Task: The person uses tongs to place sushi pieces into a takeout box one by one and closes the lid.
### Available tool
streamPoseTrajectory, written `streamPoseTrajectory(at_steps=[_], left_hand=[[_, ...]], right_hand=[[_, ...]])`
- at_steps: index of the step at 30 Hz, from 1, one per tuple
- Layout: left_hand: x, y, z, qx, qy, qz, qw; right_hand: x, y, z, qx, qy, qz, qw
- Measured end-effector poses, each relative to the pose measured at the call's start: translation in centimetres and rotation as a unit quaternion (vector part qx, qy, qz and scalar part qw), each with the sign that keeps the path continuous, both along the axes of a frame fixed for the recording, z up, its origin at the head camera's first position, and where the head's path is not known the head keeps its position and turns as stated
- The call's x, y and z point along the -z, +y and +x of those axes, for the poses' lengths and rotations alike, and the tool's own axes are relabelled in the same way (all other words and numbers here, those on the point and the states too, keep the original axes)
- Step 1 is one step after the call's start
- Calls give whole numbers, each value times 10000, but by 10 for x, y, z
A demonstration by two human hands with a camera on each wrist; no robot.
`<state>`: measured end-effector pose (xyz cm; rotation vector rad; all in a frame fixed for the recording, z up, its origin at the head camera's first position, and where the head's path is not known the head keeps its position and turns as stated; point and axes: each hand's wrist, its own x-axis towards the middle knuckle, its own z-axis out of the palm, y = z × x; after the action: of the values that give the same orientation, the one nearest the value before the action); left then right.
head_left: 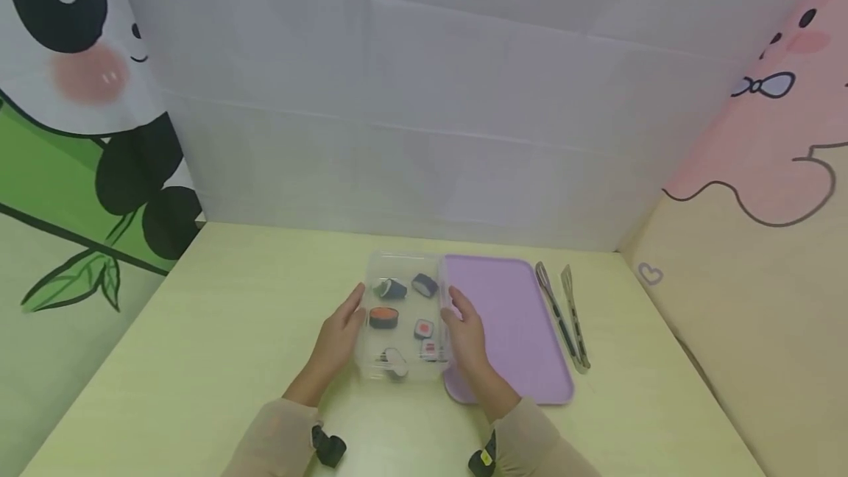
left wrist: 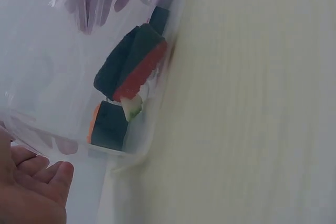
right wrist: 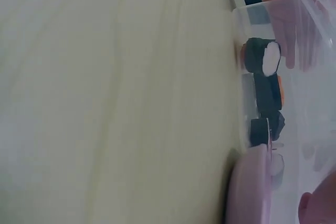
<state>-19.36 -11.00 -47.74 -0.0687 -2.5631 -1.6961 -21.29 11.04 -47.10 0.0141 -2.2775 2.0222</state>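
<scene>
A clear plastic box (head_left: 405,341) with several toy sushi pieces inside is held between both hands, close over the table. My left hand (head_left: 339,333) grips its left side and my right hand (head_left: 467,333) its right side, thumbs near the top edge. Inside, an orange-topped sushi piece (head_left: 383,317) lies at the left, and dark-wrapped rolls (head_left: 425,285) lie toward the far end. Small white-and-red rolls (head_left: 423,328) are at the right. The left wrist view shows a dark piece with a red face (left wrist: 131,64) leaning against the box wall.
Right of the box lies a purple tray (head_left: 510,330), its left edge overlapped by the box in the head view. Two pairs of metal tongs (head_left: 563,319) lie beyond the tray's right side. A white sheet (head_left: 424,94) closes off the table's back; printed panels stand at both sides.
</scene>
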Motion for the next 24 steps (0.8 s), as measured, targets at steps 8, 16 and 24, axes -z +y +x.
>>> streamPoseTrajectory(at_steps=[8, 16, 24], left_hand=[[-2, 0, 2, 177, -207, -67, 9996], [-8, 17, 5, 432, -515, -297, 9973], [-3, 19, 11, 342, -238, -646, 9970]], right_hand=[[6, 0, 1, -307, -88, 791, 9964], [2, -6, 9, -805, -351, 2139, 9729], [-5, -6, 14, -1073, -261, 2679, 9571]])
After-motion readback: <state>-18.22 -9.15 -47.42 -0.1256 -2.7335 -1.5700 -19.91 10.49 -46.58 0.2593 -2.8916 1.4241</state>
